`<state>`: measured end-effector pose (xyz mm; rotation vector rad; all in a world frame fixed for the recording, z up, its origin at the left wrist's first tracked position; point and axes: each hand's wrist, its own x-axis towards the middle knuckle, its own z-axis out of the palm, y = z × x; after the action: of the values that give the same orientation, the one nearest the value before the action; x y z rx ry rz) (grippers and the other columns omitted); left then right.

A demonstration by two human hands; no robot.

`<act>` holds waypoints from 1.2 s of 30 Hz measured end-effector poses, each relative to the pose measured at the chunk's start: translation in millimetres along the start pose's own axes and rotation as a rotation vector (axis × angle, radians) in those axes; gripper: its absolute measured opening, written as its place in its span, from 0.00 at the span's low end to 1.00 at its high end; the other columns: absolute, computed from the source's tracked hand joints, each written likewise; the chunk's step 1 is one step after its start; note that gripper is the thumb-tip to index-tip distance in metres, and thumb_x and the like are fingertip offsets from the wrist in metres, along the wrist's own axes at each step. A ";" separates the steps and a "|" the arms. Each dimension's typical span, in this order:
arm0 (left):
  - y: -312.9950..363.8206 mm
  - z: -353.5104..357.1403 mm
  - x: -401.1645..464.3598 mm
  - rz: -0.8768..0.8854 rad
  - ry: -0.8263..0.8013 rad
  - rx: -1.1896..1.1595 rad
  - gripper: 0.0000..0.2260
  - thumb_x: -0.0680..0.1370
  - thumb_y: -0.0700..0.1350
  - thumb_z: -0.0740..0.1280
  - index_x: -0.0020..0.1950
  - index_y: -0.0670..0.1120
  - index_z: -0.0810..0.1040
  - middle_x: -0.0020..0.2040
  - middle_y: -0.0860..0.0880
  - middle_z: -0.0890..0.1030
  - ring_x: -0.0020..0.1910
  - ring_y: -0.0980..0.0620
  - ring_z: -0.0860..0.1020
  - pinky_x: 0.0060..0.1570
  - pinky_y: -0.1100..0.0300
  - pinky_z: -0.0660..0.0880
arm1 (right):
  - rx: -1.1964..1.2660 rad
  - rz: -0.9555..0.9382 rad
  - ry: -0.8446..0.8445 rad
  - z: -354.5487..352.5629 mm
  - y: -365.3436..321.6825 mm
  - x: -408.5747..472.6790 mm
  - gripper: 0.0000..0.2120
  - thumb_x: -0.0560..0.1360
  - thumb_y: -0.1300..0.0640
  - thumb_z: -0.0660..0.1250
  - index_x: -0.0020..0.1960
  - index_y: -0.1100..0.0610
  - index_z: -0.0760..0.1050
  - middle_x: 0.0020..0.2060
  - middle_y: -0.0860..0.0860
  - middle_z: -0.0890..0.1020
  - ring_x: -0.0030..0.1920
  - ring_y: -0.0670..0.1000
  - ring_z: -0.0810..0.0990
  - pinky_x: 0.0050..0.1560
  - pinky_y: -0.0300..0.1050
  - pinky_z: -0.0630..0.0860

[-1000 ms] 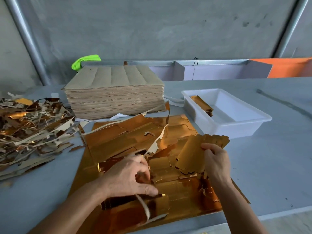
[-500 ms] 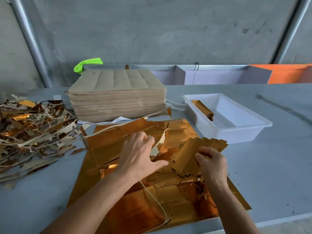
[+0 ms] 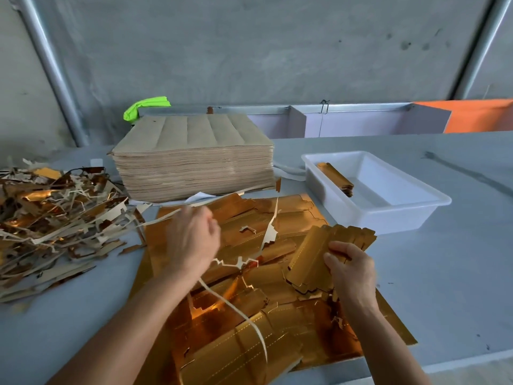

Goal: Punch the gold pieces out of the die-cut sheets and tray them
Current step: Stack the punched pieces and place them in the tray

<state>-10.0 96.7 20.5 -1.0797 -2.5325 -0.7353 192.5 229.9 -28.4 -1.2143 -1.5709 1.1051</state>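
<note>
A gold die-cut sheet (image 3: 277, 329) lies on the table in front of me, partly torn apart. My right hand (image 3: 351, 270) grips a small stack of punched gold pieces (image 3: 319, 254) over the sheet's right side. My left hand (image 3: 194, 240) is blurred above the sheet's upper left and pinches a thin white-backed waste strip (image 3: 238, 309) that trails down toward me. A white tray (image 3: 388, 215) at the right holds a few gold pieces (image 3: 337, 177) in its far left corner.
A tall stack of brown-backed sheets (image 3: 194, 162) stands behind the work sheet. A heap of scrap strips (image 3: 52, 218) covers the table's left side. A green object (image 3: 144, 107) lies behind the stack. The table edge runs near my right forearm.
My left hand moved up and to the left, pulling the waste strip away from the sheet. My right hand stays in place with the gold pieces.
</note>
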 end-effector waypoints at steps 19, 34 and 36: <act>12.2 16.7 -18.8 0.231 -0.093 -0.350 0.10 0.74 0.34 0.69 0.54 0.42 0.78 0.43 0.53 0.76 0.35 0.63 0.72 0.36 0.78 0.70 | -0.337 -0.202 -0.065 28.9 -23.0 -9.2 0.16 0.79 0.65 0.59 0.63 0.59 0.77 0.58 0.55 0.80 0.56 0.53 0.78 0.53 0.39 0.73; 23.3 20.2 -43.2 0.224 -0.194 -0.654 0.10 0.73 0.37 0.72 0.39 0.51 0.76 0.35 0.58 0.77 0.36 0.65 0.77 0.33 0.73 0.71 | 0.220 0.177 -0.288 48.1 -34.8 -25.7 0.17 0.79 0.55 0.61 0.33 0.60 0.73 0.30 0.55 0.75 0.34 0.55 0.75 0.40 0.51 0.76; 16.8 20.1 -41.3 0.154 -0.186 -0.641 0.11 0.74 0.37 0.70 0.39 0.51 0.73 0.36 0.55 0.77 0.36 0.64 0.78 0.32 0.72 0.73 | 0.216 0.247 -0.262 47.8 -34.2 -23.0 0.15 0.78 0.61 0.61 0.32 0.60 0.72 0.29 0.55 0.73 0.34 0.55 0.73 0.38 0.50 0.73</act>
<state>29.0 93.7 -8.9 -1.5763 -2.3662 -1.5218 142.8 195.6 -10.0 -1.1737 -1.4691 1.6061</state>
